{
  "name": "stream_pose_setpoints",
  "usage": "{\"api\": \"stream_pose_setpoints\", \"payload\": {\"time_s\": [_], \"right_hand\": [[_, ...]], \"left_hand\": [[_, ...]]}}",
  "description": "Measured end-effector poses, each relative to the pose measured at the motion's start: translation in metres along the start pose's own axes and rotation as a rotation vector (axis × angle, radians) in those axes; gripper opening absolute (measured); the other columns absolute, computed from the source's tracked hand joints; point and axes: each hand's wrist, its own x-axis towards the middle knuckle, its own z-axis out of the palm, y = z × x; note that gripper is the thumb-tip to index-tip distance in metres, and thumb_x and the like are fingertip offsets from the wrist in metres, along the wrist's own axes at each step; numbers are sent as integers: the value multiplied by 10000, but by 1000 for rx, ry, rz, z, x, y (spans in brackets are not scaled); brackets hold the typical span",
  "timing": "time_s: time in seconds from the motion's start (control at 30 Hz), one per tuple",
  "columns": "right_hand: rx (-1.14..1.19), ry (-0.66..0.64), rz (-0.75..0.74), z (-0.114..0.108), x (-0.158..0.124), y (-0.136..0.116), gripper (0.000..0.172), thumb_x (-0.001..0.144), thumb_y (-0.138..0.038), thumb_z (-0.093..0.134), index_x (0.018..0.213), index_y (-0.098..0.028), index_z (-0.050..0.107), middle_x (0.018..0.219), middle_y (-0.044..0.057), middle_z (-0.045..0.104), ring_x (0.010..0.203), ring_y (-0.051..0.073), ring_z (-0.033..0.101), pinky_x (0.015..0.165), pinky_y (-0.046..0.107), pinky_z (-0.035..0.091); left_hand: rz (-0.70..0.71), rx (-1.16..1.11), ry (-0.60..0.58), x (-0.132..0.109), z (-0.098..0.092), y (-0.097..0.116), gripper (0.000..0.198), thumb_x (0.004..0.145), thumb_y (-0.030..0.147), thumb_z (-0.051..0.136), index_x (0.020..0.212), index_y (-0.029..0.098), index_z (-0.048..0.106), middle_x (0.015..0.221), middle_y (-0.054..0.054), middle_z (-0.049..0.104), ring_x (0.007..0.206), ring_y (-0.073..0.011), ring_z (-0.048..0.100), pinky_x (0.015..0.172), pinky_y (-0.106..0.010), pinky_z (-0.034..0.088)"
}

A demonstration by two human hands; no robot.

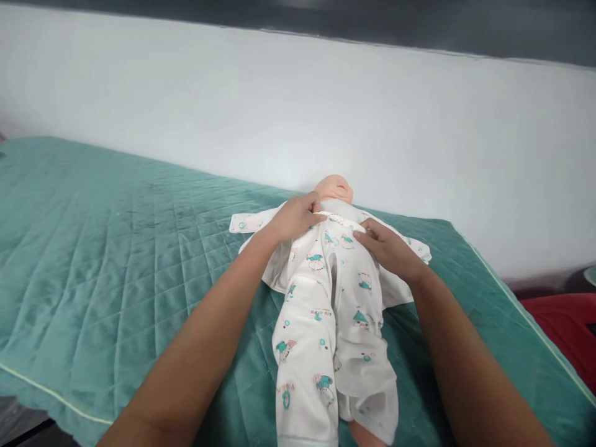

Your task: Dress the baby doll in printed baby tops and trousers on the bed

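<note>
A baby doll (333, 187) lies on its back with its head by the wall. It wears a white printed top (254, 221) spread out beneath it and white printed pants (307, 323) on its legs. My left hand (300, 214) pinches the waistband of the pants on the left. On the right, my right hand (382, 242) grips the same waistband with fingers and thumb. One foot (365, 436) shows below the right pant leg; the end of the left leg is hidden in the cloth.
A green quilted cover (139, 261) lies under the doll, with a pale piped edge. Behind it rises a white wall (223, 99). Something red (563, 332) stands beyond the right edge, and a grey floor shows at the lower left.
</note>
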Motion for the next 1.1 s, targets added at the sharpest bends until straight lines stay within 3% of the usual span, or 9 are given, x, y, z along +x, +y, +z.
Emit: {"api": "stream_pose_setpoints", "payload": {"time_s": [0.2,0.33,0.47,0.6,0.83,1.1], "right_hand": [[115,134,53,15,16,13,311,881,-547,573,810,-244,577,705,-27,556,680,173,467,640,310,371],[258,209,162,24,13,21,312,834,-553,633,814,-242,605,635,-46,543,606,152,453,592,293,356],[502,120,200,16,3,27,320,760,-520,727,857,-228,637,623,-58,556,549,119,422,546,266,334],[632,129,188,9,-5,32,271,696,-385,794,846,-201,663,704,-37,611,630,115,504,604,257,389],[485,264,138,21,-9,32,219,720,-362,747,846,-199,674,835,21,677,785,168,588,720,310,457],[247,319,215,23,-18,37,250,780,-439,681,738,-204,603,719,-7,632,690,155,529,667,294,412]], "left_hand": [[-110,-125,186,-1,16,-5,229,806,257,674,715,212,469,715,32,576,715,-155,537,657,-289,381],[-134,-111,261,-12,17,-2,183,825,277,674,739,215,525,746,27,613,730,-158,556,682,-296,407],[-169,-98,217,-21,10,-6,167,836,333,668,755,215,581,762,14,640,721,-159,554,670,-292,419],[-218,-127,136,-25,6,-13,258,855,397,637,700,207,558,735,12,618,709,-157,530,654,-285,408],[-260,-210,196,-26,19,-15,301,880,413,560,676,197,512,706,18,563,706,-148,490,675,-284,370],[-305,-226,201,-39,15,-19,266,851,389,566,695,175,543,718,14,569,699,-136,484,656,-273,358]]}}
